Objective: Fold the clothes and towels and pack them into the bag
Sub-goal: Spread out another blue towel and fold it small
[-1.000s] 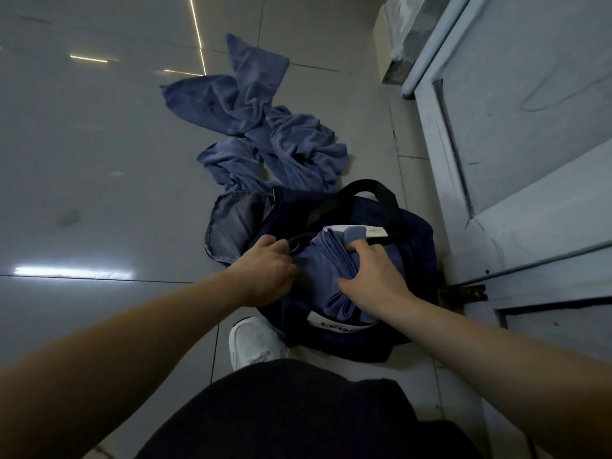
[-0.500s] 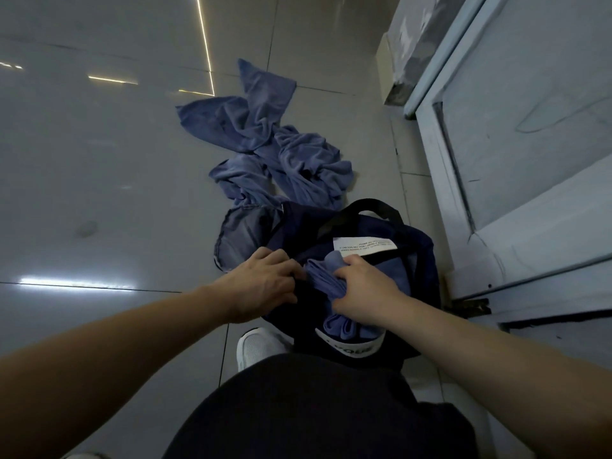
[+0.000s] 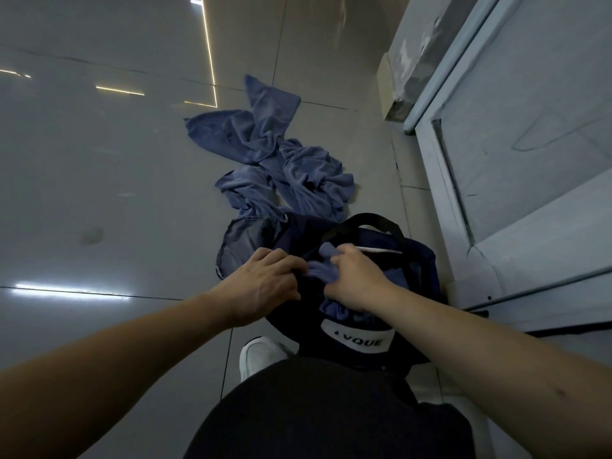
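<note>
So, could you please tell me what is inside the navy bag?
Folded blue cloth, gripped by the right hand, pokes from the navy bag, whose rim the left hand grips. Whatever lies beneath the cloth is covered.

Glossy grey tiled floor (image 3: 99,193), dark grout lines, ceiling-light strips reflected (image 3: 208,51). Round dull smudge (image 3: 92,235) on one tile. White panelled door (image 3: 530,127) along right side. White sneaker (image 3: 258,356) on floor, near bottom centre.

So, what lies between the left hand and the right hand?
A bunched blue cloth, over the mouth of the dark bag; the head view shows it.
</note>
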The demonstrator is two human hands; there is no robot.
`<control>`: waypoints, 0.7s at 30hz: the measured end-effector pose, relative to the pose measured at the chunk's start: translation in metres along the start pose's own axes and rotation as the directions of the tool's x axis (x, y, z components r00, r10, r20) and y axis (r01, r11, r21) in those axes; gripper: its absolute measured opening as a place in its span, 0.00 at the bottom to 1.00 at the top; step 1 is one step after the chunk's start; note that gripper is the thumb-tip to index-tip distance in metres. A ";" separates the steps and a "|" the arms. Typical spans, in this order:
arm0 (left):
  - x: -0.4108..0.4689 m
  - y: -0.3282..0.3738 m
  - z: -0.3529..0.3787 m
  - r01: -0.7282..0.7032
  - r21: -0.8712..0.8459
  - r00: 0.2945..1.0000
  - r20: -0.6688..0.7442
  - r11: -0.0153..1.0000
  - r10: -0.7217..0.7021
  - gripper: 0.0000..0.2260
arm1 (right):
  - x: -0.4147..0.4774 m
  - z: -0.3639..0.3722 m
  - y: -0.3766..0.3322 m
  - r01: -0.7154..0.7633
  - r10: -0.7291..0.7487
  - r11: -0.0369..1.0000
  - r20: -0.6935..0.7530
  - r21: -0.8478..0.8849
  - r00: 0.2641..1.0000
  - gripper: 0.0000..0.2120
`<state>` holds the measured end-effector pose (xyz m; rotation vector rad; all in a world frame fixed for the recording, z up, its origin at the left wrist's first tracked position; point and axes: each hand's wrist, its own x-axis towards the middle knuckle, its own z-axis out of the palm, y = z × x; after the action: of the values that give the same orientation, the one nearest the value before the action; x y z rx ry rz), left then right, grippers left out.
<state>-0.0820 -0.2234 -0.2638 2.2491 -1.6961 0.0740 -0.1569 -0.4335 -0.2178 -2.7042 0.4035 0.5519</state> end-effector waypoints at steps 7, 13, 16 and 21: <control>-0.006 -0.001 0.000 0.067 0.037 0.998 0.008 0.997 -0.067 0.12 | -0.003 0.038 0.000 -0.033 0.078 0.976 -0.205 0.214 0.976 0.12; -0.012 0.006 0.005 0.042 0.020 0.998 0.044 0.999 -0.043 0.13 | -0.013 0.043 0.011 -0.086 0.094 0.888 0.005 0.451 0.996 0.32; -0.011 0.011 0.007 0.027 -0.012 0.997 0.070 1.000 -0.026 0.14 | -0.015 0.038 0.022 -0.040 0.014 0.925 0.073 0.379 0.997 0.32; -0.006 0.021 0.013 -0.101 -0.031 0.979 0.173 0.994 0.105 0.12 | -0.016 0.037 0.036 -0.021 -0.008 0.937 0.084 0.348 0.996 0.35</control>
<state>-0.1054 -0.2268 -0.2725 2.2064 -1.8932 -0.1217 -0.1955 -0.4484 -0.2534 -2.3324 0.4420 0.5371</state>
